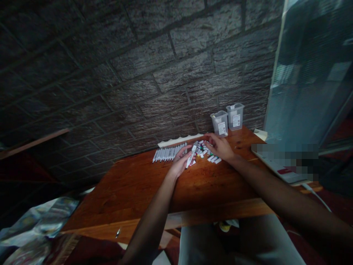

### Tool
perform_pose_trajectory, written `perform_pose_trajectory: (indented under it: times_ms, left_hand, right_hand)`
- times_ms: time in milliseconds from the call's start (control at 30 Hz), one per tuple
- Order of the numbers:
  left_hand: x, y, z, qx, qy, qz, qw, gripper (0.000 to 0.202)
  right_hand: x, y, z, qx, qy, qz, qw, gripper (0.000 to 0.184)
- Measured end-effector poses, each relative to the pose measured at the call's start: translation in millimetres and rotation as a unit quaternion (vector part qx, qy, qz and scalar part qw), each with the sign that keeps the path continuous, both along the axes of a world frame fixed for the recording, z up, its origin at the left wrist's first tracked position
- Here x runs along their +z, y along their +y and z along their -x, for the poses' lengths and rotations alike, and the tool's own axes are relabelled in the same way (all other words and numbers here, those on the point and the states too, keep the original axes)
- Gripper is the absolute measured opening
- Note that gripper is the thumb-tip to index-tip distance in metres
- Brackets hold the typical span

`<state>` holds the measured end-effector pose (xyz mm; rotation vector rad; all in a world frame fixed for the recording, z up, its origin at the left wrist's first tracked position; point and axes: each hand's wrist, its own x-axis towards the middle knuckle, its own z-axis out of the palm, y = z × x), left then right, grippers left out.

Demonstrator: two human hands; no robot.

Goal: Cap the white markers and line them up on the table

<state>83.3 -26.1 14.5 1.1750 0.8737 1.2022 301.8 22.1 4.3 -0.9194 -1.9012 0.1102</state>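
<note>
A white marker (192, 156) sits in my left hand (180, 163), slanting up between the thumb and fingers. Just left of that hand, a tidy row of white markers (165, 154) with dark ends lies side by side on the wooden table (132, 184). My right hand (220, 148) hovers at a loose pile of short white caps (203, 149), some with coloured ends. Its thumb and forefinger are apart, and nothing shows between them. A few white caps (214, 159) lie in a small group below the right hand.
Two clear plastic containers (220, 123) with labels stand at the back right by the brick wall (154, 73). A wavy white strip (179, 140) lies along the wall behind the markers. Right of the table is a pale flat object (271, 162), partly blurred out.
</note>
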Motion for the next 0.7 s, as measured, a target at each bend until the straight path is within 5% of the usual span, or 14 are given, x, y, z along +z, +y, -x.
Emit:
perform_pose_trajectory:
  times_ms: [200,400,567,700]
  left_hand:
    - [-0.3,-1.1,1.4,0.000,0.011,-0.005,1.000,0.048]
    - [-3.9,1.4,2.2,-0.020,0.043,0.019,0.999,0.042]
    - [-4.3,13.1,10.6,0.132,0.017,-0.036,0.990,0.042]
    - [-10.2,19.7,22.9,0.241,0.132,-0.116,0.955,0.039]
  right_hand:
    - [6.5,-19.8,18.8,0.034,-0.186,-0.064,0.980,0.042]
    - [3.9,-21.1,24.1,0.035,-0.211,-0.045,0.976,0.032]
    - [6.1,-18.2,14.5,0.031,-0.146,-0.016,0.989,0.031]
    - [3.3,-13.4,14.7,0.066,-0.080,0.003,0.995,0.029]
